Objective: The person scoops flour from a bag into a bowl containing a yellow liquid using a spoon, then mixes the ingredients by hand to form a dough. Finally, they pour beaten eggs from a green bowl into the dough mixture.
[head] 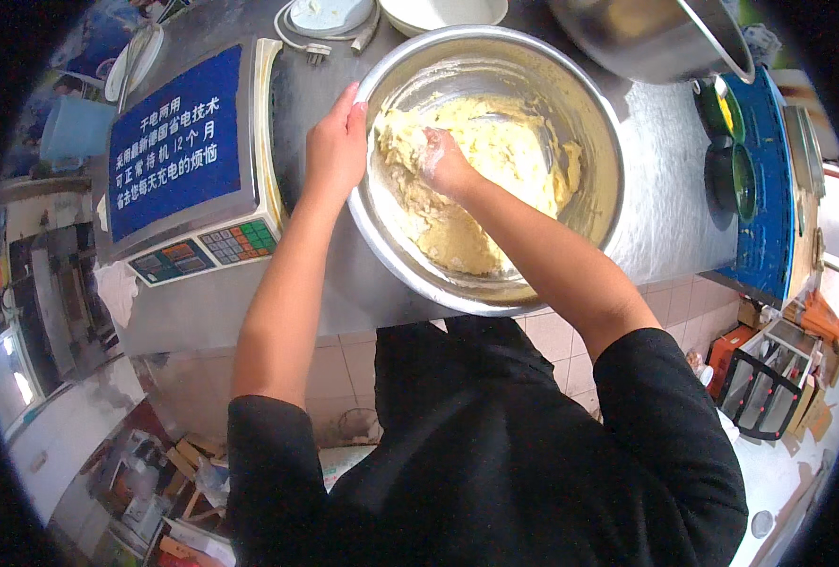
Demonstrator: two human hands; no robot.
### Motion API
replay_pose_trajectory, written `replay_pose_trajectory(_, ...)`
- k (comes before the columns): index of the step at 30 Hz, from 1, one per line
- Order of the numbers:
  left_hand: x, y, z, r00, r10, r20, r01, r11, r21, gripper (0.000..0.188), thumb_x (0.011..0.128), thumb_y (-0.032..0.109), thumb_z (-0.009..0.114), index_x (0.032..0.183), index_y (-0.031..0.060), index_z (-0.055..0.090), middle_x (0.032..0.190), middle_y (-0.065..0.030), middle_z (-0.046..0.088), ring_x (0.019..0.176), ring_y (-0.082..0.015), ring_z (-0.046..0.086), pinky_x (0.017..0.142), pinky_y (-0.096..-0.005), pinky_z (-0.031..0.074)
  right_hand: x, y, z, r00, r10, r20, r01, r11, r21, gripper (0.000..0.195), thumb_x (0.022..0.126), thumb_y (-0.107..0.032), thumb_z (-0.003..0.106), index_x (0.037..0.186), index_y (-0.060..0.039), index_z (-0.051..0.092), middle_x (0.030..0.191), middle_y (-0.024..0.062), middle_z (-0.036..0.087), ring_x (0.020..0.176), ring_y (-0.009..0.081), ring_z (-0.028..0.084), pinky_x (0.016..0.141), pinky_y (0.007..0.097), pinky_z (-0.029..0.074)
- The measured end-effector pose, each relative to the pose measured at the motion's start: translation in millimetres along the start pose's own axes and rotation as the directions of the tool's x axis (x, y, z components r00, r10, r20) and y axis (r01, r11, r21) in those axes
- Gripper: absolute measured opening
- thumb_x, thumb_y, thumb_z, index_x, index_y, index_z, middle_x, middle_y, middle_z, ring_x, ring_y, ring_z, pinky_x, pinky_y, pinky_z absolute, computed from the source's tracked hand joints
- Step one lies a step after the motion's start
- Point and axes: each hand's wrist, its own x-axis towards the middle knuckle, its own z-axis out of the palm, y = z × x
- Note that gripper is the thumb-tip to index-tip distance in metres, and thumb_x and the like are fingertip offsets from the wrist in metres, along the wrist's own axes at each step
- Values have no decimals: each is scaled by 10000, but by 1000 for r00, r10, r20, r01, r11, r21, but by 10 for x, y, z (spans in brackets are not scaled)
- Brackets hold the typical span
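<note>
A large round stainless steel bowl (607, 177) stands at the front edge of the metal worktop. Pale yellow, crumbly dough (504, 142) covers much of its bottom and smears up the inner wall. My left hand (338, 145) grips the bowl's rim on the left side, thumb and fingers at the edge. Inside the bowl, my right hand (444, 159) is curled into the dough near the left wall. Flour or dough coats its fingers, and the fingertips are buried from sight.
A digital scale (263, 142) with a blue printed cover stands left of the bowl. Behind are a white bowl (444, 14), a power cord (318, 51) and a tilted steel pot (646, 42). Two green bowls (744, 184) stand by a blue crate (770, 234) on the right.
</note>
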Motion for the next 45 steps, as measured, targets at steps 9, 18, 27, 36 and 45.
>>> replay_pose_trajectory(9,13,-23,1,998,69,2,-69,991,113,330,850,250,452,1134,95,515,852,-222,583,806,-372,566,704,-409,443,-259,-287,-289,803,49,595,351,767,-537,318,749,-242,524,976,-25,573,818,212,595,766,361,569,704,418,452)
replay_pose_trajectory(18,-8,-2,-41,995,94,39,-98,987,124,336,853,245,449,1152,100,500,872,-226,583,815,-382,561,715,-420,445,-305,43,-1223,722,437,537,525,160,-836,496,849,-278,441,1298,-101,324,1182,153,492,1096,288,461,941,409,321)
replay_pose_trajectory(27,-111,18,-149,998,59,22,-61,988,139,318,839,227,477,1124,97,533,824,-218,589,773,-376,573,689,-409,449,-601,249,-887,727,285,625,536,334,-776,619,799,-351,497,1328,-141,254,1227,219,421,1099,292,458,911,415,368)
replay_pose_trajectory(36,-3,-6,-31,998,42,-55,-38,997,71,341,830,260,500,1114,75,539,903,-211,596,842,-322,589,735,-354,444,-433,-48,-558,877,215,430,194,660,-726,348,718,-232,540,988,-14,543,849,212,595,812,344,576,713,393,460)
replay_pose_trajectory(45,-1166,258,-3,958,-283,-55,266,942,-203,482,846,183,493,1241,-21,304,1128,-239,489,1032,-306,505,871,-350,382,-282,336,-1210,888,159,-432,-400,729,-555,486,752,-284,548,1094,49,456,901,235,579,811,344,577,705,405,468)
